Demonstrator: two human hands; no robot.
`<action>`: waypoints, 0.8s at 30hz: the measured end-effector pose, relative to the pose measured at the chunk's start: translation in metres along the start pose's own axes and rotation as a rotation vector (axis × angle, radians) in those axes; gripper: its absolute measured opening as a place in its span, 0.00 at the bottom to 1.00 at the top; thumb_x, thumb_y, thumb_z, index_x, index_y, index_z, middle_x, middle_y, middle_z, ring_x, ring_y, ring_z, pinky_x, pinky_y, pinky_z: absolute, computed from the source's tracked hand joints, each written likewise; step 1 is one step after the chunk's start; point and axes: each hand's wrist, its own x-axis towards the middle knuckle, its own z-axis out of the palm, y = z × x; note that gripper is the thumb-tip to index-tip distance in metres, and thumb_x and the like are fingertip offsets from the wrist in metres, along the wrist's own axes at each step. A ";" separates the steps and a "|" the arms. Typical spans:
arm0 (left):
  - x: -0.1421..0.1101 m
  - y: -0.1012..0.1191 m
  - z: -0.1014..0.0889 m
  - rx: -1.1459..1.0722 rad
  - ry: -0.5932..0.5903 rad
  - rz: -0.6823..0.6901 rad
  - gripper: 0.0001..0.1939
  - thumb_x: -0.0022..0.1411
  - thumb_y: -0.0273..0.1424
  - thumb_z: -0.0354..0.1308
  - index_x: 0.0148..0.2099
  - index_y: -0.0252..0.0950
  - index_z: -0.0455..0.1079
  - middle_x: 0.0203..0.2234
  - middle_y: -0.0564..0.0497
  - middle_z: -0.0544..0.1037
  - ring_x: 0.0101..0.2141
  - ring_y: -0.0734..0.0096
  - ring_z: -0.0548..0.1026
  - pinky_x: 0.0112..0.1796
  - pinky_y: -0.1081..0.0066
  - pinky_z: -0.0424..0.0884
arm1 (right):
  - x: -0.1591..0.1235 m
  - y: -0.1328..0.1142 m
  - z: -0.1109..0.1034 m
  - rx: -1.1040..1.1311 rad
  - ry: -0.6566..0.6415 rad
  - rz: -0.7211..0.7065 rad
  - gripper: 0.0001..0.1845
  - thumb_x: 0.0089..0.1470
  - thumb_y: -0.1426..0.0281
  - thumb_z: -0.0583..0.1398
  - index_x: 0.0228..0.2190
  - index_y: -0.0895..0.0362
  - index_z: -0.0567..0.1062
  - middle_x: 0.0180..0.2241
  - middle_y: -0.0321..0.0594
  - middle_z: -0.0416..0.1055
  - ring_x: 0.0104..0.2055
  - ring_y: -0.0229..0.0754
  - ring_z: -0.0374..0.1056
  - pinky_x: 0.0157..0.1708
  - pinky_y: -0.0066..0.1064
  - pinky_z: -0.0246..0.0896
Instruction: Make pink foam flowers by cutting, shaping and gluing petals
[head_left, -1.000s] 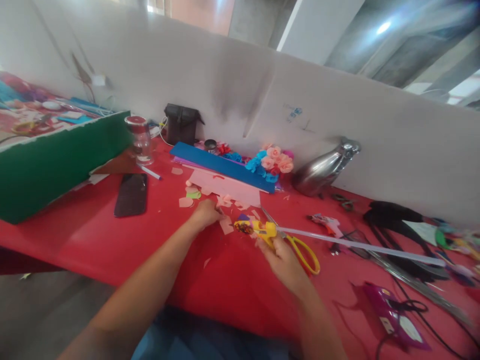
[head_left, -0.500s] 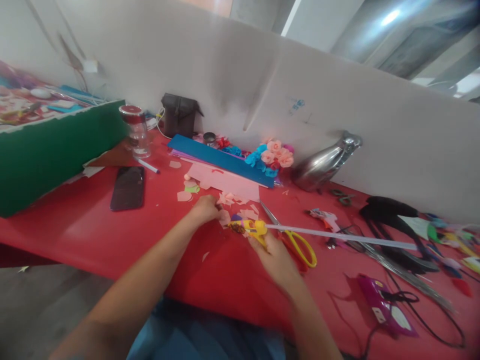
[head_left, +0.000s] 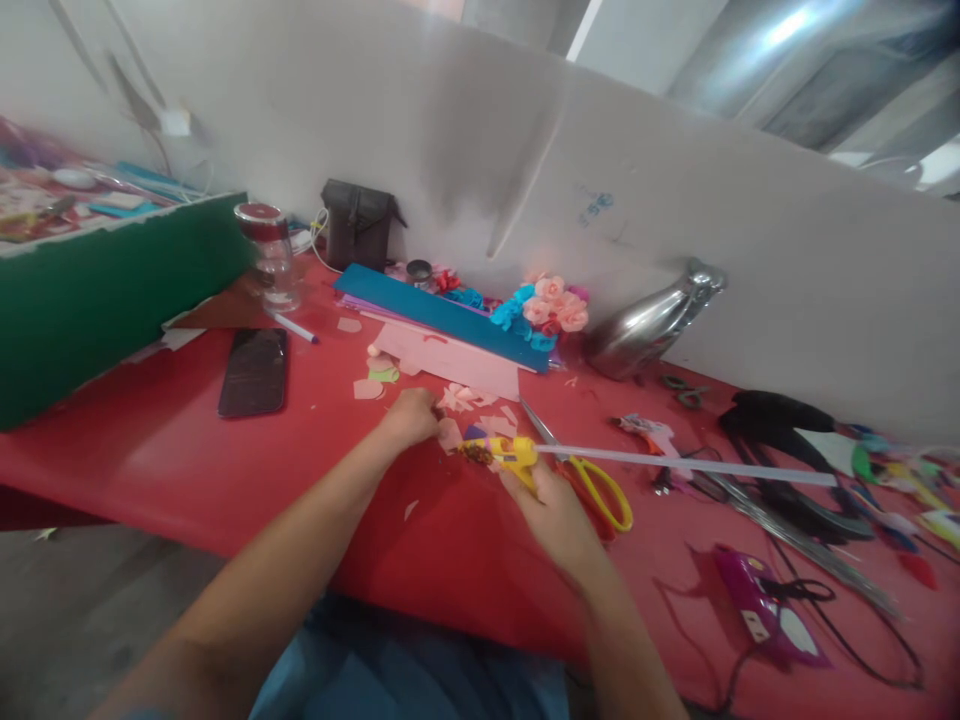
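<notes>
My right hand [head_left: 551,510] grips a yellow hot glue gun [head_left: 516,455] with a long glue stick [head_left: 682,461] jutting out of its back to the right. The gun's dark, stained nozzle points left, at a pink paper petal [head_left: 450,434] beside my left hand [head_left: 412,417]. The left fingers are closed at that petal's edge; the petal seems pinched in them. Pink paper scraps [head_left: 469,398] lie just beyond both hands. Yellow-handled scissors [head_left: 600,490] rest on the table, partly behind the gun and my right hand.
A blue sheet stack [head_left: 442,315], paper flowers [head_left: 551,305] and a steel jug [head_left: 652,325] stand along the wall. On the left are a phone [head_left: 253,372], a glass bottle [head_left: 271,265] and a green box [head_left: 112,300]. A purple power strip [head_left: 769,605] with cables lies at right.
Both hands stay almost in place, the glue gun's nozzle still by the pink petal. The view has shifted very slightly.
</notes>
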 end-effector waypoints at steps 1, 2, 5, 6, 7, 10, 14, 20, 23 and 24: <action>0.000 0.000 0.000 0.002 0.000 -0.002 0.06 0.38 0.22 0.62 0.23 0.33 0.67 0.20 0.51 0.73 0.26 0.70 0.71 0.26 0.75 0.63 | 0.000 0.000 0.000 -0.007 -0.002 0.008 0.22 0.56 0.57 0.51 0.47 0.55 0.69 0.38 0.45 0.76 0.41 0.51 0.71 0.39 0.37 0.62; 0.000 0.001 -0.001 0.005 0.001 -0.001 0.06 0.38 0.22 0.62 0.23 0.33 0.68 0.20 0.52 0.72 0.26 0.69 0.71 0.26 0.75 0.63 | 0.001 0.001 0.000 -0.016 -0.003 0.017 0.22 0.56 0.57 0.50 0.48 0.55 0.68 0.38 0.45 0.76 0.41 0.51 0.71 0.40 0.37 0.62; -0.002 0.002 -0.001 0.029 -0.003 0.009 0.06 0.38 0.22 0.61 0.23 0.33 0.68 0.20 0.51 0.72 0.26 0.69 0.71 0.26 0.75 0.63 | 0.001 0.001 -0.001 -0.039 -0.002 0.030 0.23 0.57 0.57 0.50 0.49 0.56 0.68 0.38 0.46 0.75 0.43 0.52 0.70 0.42 0.38 0.61; -0.002 0.002 -0.001 0.033 0.001 0.012 0.06 0.39 0.23 0.61 0.23 0.33 0.68 0.20 0.51 0.72 0.26 0.68 0.71 0.26 0.74 0.63 | 0.002 0.001 -0.001 -0.042 0.003 0.026 0.23 0.57 0.57 0.50 0.49 0.56 0.68 0.37 0.45 0.75 0.43 0.52 0.70 0.42 0.38 0.61; -0.003 0.002 -0.001 0.029 0.012 0.017 0.06 0.39 0.22 0.61 0.23 0.33 0.68 0.19 0.51 0.72 0.26 0.69 0.71 0.26 0.74 0.63 | 0.002 0.001 -0.001 -0.043 0.009 0.019 0.23 0.57 0.57 0.50 0.49 0.55 0.67 0.37 0.45 0.76 0.43 0.51 0.70 0.42 0.38 0.61; -0.003 0.000 0.001 -0.004 0.048 0.023 0.07 0.38 0.22 0.62 0.21 0.33 0.66 0.17 0.53 0.71 0.24 0.71 0.70 0.24 0.75 0.61 | 0.001 0.001 -0.002 -0.042 0.031 0.005 0.23 0.57 0.58 0.50 0.50 0.54 0.67 0.37 0.44 0.76 0.44 0.51 0.70 0.43 0.37 0.61; -0.001 -0.003 0.004 -0.035 0.051 0.020 0.09 0.37 0.22 0.62 0.19 0.34 0.63 0.17 0.53 0.70 0.23 0.72 0.69 0.23 0.76 0.60 | 0.002 0.002 -0.003 -0.064 0.030 0.006 0.24 0.58 0.58 0.49 0.52 0.55 0.65 0.38 0.45 0.75 0.45 0.52 0.69 0.44 0.38 0.60; 0.000 -0.003 0.004 -0.090 0.045 -0.004 0.10 0.36 0.21 0.62 0.19 0.34 0.62 0.18 0.53 0.72 0.24 0.72 0.70 0.24 0.75 0.61 | 0.004 0.004 -0.004 -0.108 0.064 0.001 0.23 0.58 0.59 0.49 0.50 0.56 0.66 0.38 0.47 0.75 0.46 0.53 0.69 0.43 0.39 0.60; 0.000 -0.003 0.003 -0.081 0.035 -0.016 0.10 0.36 0.22 0.62 0.19 0.34 0.62 0.18 0.53 0.71 0.24 0.72 0.69 0.25 0.75 0.61 | 0.004 0.005 -0.003 -0.109 0.063 0.007 0.23 0.58 0.58 0.49 0.50 0.56 0.66 0.38 0.47 0.75 0.46 0.53 0.69 0.43 0.39 0.60; 0.000 -0.003 0.003 -0.076 0.035 -0.014 0.10 0.36 0.22 0.62 0.19 0.35 0.62 0.18 0.54 0.71 0.23 0.72 0.69 0.24 0.75 0.60 | 0.004 0.005 -0.003 -0.109 0.060 0.010 0.23 0.58 0.58 0.49 0.50 0.56 0.66 0.38 0.47 0.75 0.46 0.53 0.69 0.44 0.39 0.60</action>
